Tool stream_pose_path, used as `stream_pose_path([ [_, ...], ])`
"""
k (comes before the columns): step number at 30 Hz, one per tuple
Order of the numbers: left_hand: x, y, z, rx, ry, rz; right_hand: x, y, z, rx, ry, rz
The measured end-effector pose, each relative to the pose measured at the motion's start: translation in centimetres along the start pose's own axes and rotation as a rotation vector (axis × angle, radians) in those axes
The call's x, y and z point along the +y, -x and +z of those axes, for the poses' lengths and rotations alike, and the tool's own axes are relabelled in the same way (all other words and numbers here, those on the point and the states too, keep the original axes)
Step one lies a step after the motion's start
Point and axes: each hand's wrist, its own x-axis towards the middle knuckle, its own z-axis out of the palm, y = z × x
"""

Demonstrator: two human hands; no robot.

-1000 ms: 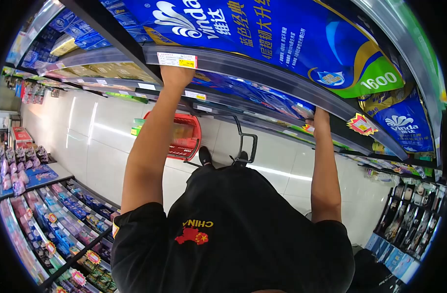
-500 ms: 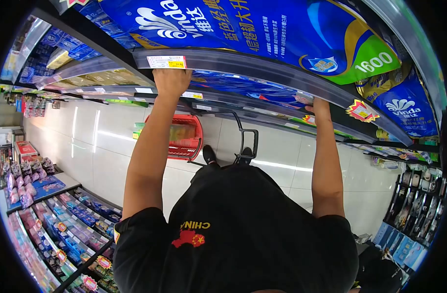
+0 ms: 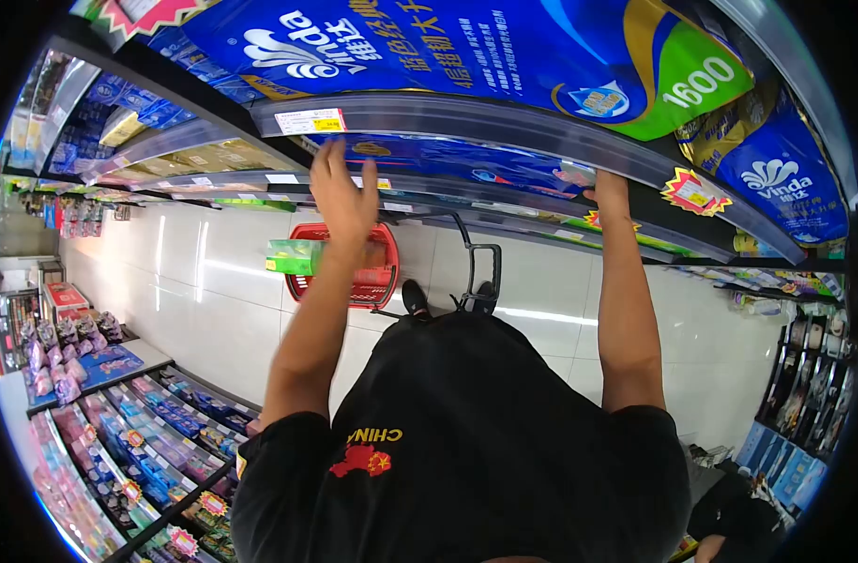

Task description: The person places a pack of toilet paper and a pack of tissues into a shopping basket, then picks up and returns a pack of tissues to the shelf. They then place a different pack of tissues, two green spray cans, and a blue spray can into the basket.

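Observation:
A long blue plastic-wrapped pack [image 3: 447,161] lies on the shelf level under the big Vinda tissue bag [image 3: 429,56]. My left hand [image 3: 344,195] is raised in front of the left end of this pack, fingers apart and holding nothing. At the pack's right end is my right hand [image 3: 612,195], reaching in beneath the upper shelf's clear edge [image 3: 504,136]. Its thumb shows beside the pack, while the other fingers are hidden, so its grip cannot be made out.
Below on the tiled floor stands a red shopping basket [image 3: 302,291] with a green package [image 3: 293,255] in it and a black handle [image 3: 485,272], close to my shoes. Stocked shelves [image 3: 138,450] line the lower left. Another person [image 3: 734,521] is at the lower right.
My left hand has come down from the upper shelf edge, its fingers now spread. More of the blue pack's left end shows. My right hand stays at the pack's right end.

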Motion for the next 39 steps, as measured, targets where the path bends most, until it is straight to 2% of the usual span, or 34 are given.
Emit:
stream_pose_path([
  [1, 0.9, 2.3, -0.3, -0.054, 0.053, 0.002, 1.6, -0.7, 0.3, -0.005, 0.044, -0.057],
  [3, 1.3, 8.9, 0.4, -0.383, 0.237, -0.244, 2.5, -0.7, 0.3, 0.03, -0.02, -0.055],
  [5, -0.7, 17.1, 2.2, -0.685, 0.12, -0.255, 1.3, 1.2, 0.9, 0.107, -0.236, 0.062],
  [7, -2.9, 24.9, 2.1, -0.92, 0.195, -0.429, 3.3, 2.7, 2.0, 0.214, -0.36, -0.038],
  [9, -6.8, 31.4, 0.2, -1.251, 0.136, -0.598, 5.2, 6.0, 3.6, 0.31, -0.432, -0.176],
  [11, -8.8, 34.3, -3.4, -1.318, 0.038, -0.746, 8.7, 9.2, 5.4, 0.209, -0.515, -0.076],
  [13, -14.5, 41.4, -4.6, -1.277, -0.061, -0.64, 17.4, 10.7, 7.7, -0.014, -0.32, -0.093],
  [15, -12.6, 38.3, -7.9, -1.196, -0.089, -0.933, 24.3, 13.0, 10.3, -0.215, -0.132, 0.1],
  [17, -11.2, 37.0, -9.7, -1.109, -0.056, -1.059, 24.5, 15.4, 10.3, -0.402, -0.025, 0.443],
  [19, -9.7, 36.7, -10.4, -1.039, 0.021, -1.245, 25.6, 16.1, 11.3, -0.45, -0.008, 0.522],
  [20, -8.7, 37.0, -10.1, -0.912, 0.065, -1.188, 26.3, 16.3, 11.8, -0.473, 0.0, 0.561],
  [23, -4.2, 34.7, -9.1, -0.866, 0.2, -1.207, 24.7, 15.0, 12.1, -0.623, 0.022, 0.556],
  [24, -2.8, 33.7, -8.8, -0.907, 0.211, -1.104, 23.4, 14.6, 12.3, -0.645, -0.101, 0.55],
  [26, 0.6, 31.1, -8.7, -0.99, 0.246, -0.968, 24.2, 12.8, 13.7, -0.637, -0.029, 0.541],
  [30, 3.9, 29.8, -8.4, -1.046, 0.311, -0.974, 23.4, 10.3, 15.6, -0.697, -0.07, 0.561],
  [33, 4.5, 30.4, -8.6, -1.054, 0.283, -1.0, 22.0, 10.3, 15.3, -0.79, -0.144, 0.628],
  [36, 3.3, 32.0, -9.0, -1.13, 0.223, -0.979, 21.7, 11.4, 15.1, -0.819, -0.131, 0.614],
  [39, 1.8, 33.3, -9.4, -1.117, 0.114, -1.005, 21.4, 12.7, 14.3, -0.786, -0.14, 0.648],
])
